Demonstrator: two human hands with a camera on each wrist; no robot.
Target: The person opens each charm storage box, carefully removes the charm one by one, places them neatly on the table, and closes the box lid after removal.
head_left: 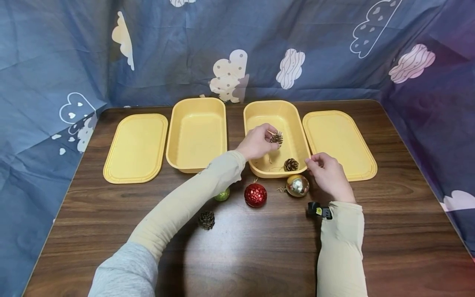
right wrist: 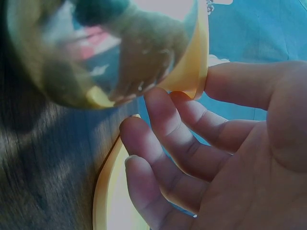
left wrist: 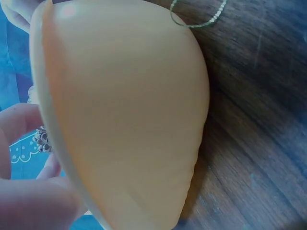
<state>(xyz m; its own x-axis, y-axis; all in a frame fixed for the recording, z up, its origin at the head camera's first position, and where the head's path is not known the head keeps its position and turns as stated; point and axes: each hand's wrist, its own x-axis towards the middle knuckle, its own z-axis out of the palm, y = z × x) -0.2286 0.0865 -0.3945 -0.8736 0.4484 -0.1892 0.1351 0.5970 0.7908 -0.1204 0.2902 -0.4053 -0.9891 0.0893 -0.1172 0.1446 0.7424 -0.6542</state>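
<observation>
caution: if your left hand (head_left: 258,142) loosens its pinch on the pinecone (head_left: 276,139) early, the cone may fall askew inside the yellow container (head_left: 271,174) beneath it, near the second pinecone (head_left: 291,164). if your right hand (head_left: 328,173), pinching that container's rim, pulls toward you, the container may slide and set the gold ball (head_left: 297,185), just left of that hand, rolling across the desk (head_left: 259,255). pose: left forearm reaches diagonally across, hand above the container; right forearm points forward, thumb and fingers straddling the rim.
</observation>
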